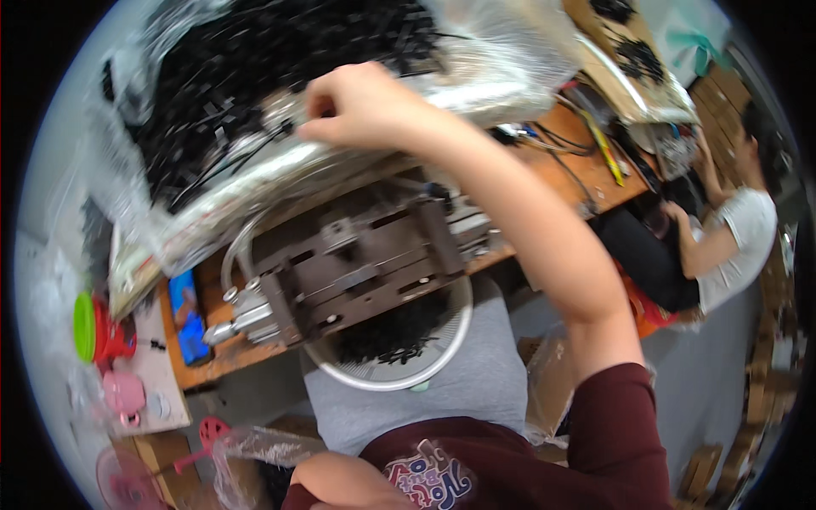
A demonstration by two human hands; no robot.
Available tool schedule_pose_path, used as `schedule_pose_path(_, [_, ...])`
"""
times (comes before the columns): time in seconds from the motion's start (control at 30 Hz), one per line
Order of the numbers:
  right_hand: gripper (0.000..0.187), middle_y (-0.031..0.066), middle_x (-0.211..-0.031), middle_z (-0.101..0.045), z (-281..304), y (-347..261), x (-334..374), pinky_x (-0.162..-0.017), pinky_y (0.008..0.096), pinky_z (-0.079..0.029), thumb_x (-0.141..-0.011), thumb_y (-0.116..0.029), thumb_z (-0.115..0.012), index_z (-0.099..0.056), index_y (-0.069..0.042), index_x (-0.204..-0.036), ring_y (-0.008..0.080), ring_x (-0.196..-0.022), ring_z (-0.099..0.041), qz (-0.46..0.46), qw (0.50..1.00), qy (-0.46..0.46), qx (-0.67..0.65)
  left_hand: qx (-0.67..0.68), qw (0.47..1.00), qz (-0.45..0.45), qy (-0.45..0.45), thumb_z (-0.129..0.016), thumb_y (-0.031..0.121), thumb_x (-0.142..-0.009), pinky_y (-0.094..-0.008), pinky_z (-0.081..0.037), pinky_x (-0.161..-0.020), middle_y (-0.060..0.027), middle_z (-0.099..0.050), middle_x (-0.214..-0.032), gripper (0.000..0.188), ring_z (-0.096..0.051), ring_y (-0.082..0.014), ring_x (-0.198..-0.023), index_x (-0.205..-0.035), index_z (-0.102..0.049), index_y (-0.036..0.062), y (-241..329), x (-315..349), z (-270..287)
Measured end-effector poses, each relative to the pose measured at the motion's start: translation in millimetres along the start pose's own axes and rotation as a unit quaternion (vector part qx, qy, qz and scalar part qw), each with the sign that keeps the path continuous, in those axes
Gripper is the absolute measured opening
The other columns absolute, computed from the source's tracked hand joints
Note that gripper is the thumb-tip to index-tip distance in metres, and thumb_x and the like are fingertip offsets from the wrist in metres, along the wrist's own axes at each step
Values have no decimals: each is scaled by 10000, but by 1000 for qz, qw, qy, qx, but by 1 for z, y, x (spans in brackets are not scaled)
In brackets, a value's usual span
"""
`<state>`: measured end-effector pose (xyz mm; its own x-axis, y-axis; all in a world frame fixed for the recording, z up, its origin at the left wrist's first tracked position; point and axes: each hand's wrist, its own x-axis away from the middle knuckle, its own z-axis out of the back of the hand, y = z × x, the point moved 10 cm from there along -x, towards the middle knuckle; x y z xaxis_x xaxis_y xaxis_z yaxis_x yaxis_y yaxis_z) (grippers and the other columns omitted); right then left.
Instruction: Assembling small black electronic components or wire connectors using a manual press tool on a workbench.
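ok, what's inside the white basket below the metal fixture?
A heap of small black pieces shows in the near part of the white basket. The brown metal fixture covers its far part, and the heap hides whatever lies beneath.

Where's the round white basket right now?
In the head view, the white basket is below and slightly left of centre, over the person's lap, partly hidden by the brown metal fixture.

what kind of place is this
Probably a small workshop or assembly shop: a brown metal machine is mounted at a wooden workbench, a heap of small black parts lies in plastic sheeting, and a co-worker sits off to the right.
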<state>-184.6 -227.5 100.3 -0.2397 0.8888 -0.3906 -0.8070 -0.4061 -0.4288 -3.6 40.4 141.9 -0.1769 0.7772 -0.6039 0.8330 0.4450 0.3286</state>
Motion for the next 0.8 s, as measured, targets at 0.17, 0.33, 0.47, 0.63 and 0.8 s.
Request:
schedule_pose_path(0.17, [281, 107, -945, -687, 2, -12, 12, -811, 353, -520, -806, -250, -710, -694, -63, -1015, 236, -887, -656, 31, 998, -53, 2, 236, 928, -61, 283, -366, 99, -1024, -341, -427, -1082, -197, -638, -1174, 328, -613, -275, -1118, -1156, -527, -154, 1, 14, -12])
schedule_pose_path(0.33, [219, 117, -869, -678, 16, -9, 25, -777, 340, -522, -791, -144, -698, -687, -32, -979, 229, -838, -670, 95, 993, 7, -67, 167, 969, 174, 45, -391, 95, -995, -386, -392, -1085, -189, -627, -1196, 294, -592, -294, -1141, -1152, -544, -102, -74, -6, -26])
schedule_pose_path(0.47, [203, 77, -930, -671, 23, -11, 34, -750, 295, -542, -801, -107, -720, -685, -23, -982, 163, -852, -661, 69, 991, 66, -92, 92, 965, 246, -25, -411, 91, -972, -421, -365, -1087, -182, -618, -1213, 274, -575, -310, -1160, -1148, -557, -61, -95, 9, -4])
schedule_pose_path(0.63, [209, 62, -1054, -672, 47, -29, 58, -686, 258, -563, -771, -51, -749, -686, -11, -967, 134, -837, -674, 89, 974, 190, -89, -80, 931, 319, -161, -437, 87, -943, -465, -330, -1091, -173, -607, -1235, 261, -554, -329, -1184, -1143, -573, -10, -116, 37, 20])
schedule_pose_path(0.8, [227, 89, -1109, -663, 50, -42, 93, -689, 266, -545, -729, -13, -769, -688, -13, -941, 161, -845, -672, 88, 972, 204, -74, -317, 817, 302, -375, -462, 83, -915, -509, -295, -1094, -164, -596, -1257, 261, -533, -348, -1207, -1139, -589, 41, -106, 59, 48])
